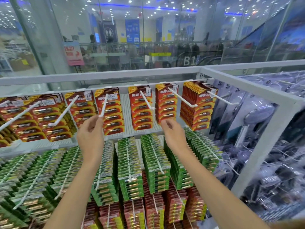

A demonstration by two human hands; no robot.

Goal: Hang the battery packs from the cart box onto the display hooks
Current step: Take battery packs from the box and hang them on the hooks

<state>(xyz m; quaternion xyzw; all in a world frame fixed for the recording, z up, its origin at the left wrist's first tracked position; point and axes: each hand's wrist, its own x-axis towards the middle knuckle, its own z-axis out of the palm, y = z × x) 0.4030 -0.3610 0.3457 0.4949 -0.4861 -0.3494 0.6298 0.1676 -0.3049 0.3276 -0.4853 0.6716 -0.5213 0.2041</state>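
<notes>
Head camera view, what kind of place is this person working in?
Most likely a retail store inside a mall: priced battery packs hang in rows on white display hooks, and beyond the glass wall an escalator marked B1 is visible.
</notes>
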